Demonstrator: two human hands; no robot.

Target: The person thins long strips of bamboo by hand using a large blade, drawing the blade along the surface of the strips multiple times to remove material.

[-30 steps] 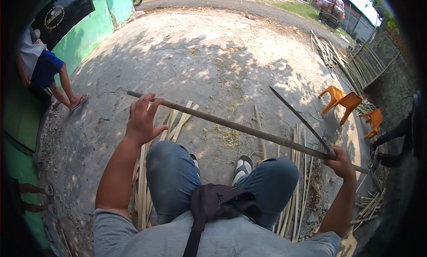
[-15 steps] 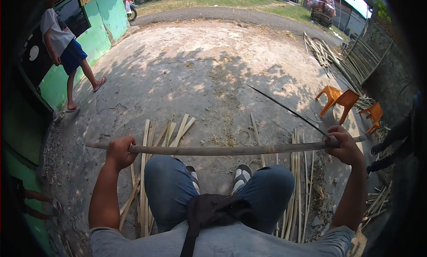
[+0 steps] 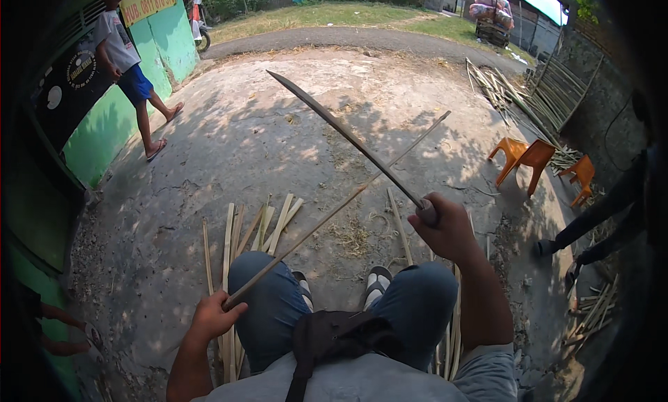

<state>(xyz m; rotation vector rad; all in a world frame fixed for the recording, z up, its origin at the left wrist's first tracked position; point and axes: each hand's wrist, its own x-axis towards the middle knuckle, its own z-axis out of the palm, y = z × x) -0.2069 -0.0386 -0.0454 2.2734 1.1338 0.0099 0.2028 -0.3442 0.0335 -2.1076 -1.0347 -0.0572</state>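
Observation:
My left hand (image 3: 213, 316), low beside my left knee, is closed round the near end of a long thin bamboo strip (image 3: 320, 223). The strip slants up and away to the right, its far end raised over the concrete. A machete (image 3: 335, 123) with a long dark blade is in my right hand (image 3: 449, 228), fingers wrapped round its handle. Its blade points forward and left and crosses the strip in view; whether they touch I cannot tell. Split bamboo strips (image 3: 228, 263) lie by my left leg, and more strips (image 3: 456, 325) lie by my right.
Orange plastic stools (image 3: 536, 158) stand to the right, near a person's dark-clad legs (image 3: 598, 207). Beyond them are a bamboo pile (image 3: 511, 96) and a slatted frame leaning on a wall. At left, a person in blue shorts (image 3: 136, 83) is beside a green wall; another person's limbs show below.
Both hands held the strip level across my knees; now my right hand has let go of it and raised the machete. The strip has swung to point forward. The person at left has moved.

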